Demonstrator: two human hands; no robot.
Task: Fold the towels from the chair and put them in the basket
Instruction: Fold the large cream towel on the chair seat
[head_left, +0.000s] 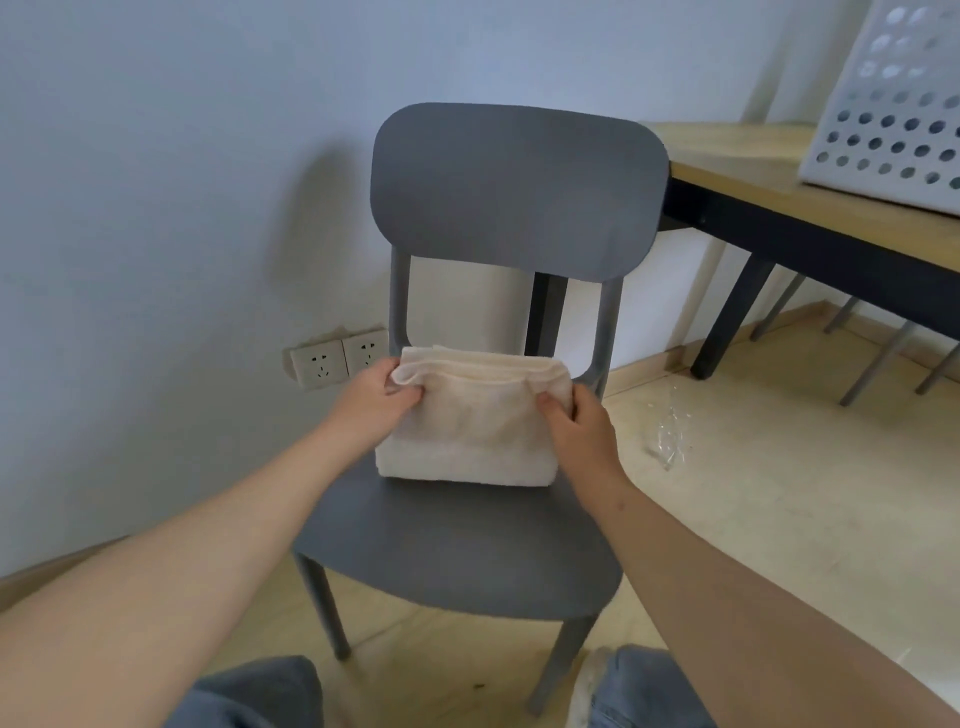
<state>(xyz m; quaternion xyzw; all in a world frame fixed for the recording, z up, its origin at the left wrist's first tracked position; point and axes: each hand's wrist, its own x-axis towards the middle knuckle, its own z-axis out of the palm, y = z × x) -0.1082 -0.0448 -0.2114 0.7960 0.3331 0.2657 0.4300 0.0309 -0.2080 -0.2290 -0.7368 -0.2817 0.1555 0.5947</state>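
Left hand (382, 389) and right hand (574, 421) each grip an upper corner of the folded towel (467, 436) on the chair (467, 545).

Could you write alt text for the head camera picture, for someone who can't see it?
A person's left hand and right hand each grip a top corner of a folded cream towel resting on a grey chair. To the right, a white perforated basket stands on a wooden table.

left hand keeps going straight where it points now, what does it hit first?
The towel: the left hand grips its upper left corner, so it pushes that first. Beyond it, probably the open gap under the chair backrest or its right post; depth unclear.
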